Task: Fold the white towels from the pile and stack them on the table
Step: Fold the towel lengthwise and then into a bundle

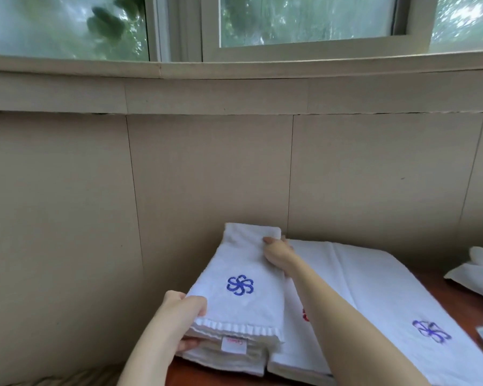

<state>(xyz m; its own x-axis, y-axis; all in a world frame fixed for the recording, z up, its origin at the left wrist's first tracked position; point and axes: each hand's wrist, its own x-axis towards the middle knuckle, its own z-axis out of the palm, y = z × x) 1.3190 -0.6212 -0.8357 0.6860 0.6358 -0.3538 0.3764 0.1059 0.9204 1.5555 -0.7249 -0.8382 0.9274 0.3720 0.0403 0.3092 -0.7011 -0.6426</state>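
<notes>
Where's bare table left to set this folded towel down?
Little bare wood shows. One patch of table lies between the flat towel and the loose towels at the right; a thin strip runs along the near edge below the left hand. The middle is crowded: the folded towel, right hand at its far end, lies on a stack.

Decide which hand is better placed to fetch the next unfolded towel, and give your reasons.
Probably the right hand. Both hands hold the folded towel, but the crumpled towels lie at the right edge of the table, on its side. The left hand sits farthest from them.
</notes>
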